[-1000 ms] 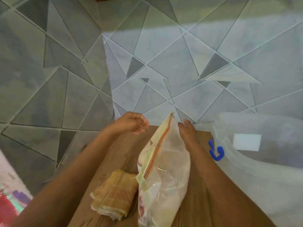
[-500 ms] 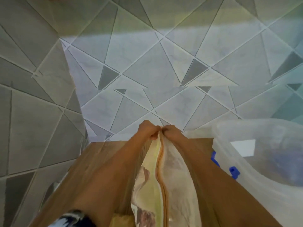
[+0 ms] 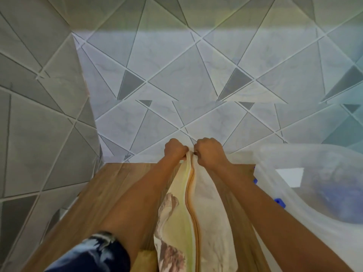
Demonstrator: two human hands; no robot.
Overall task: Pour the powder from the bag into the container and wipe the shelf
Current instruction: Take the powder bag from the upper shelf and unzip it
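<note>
no writing can be read on the bag (image 3: 206, 205), the container (image 3: 306, 154) or its white label (image 3: 290, 176).

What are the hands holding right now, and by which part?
The left hand and the right hand both pinch the bag at its far top end, one on each side of the zip strip.

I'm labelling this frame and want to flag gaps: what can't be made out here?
All head view.
- Mouth of the bag: covered by the left hand and right hand gripping it; open or sealed unclear.
- Powder level: hidden by the bag's printed film.
- Contents of the container: a blue blur behind its cloudy wall.
- Tan item, bottom edge: cut off, partly behind the bag.
</note>
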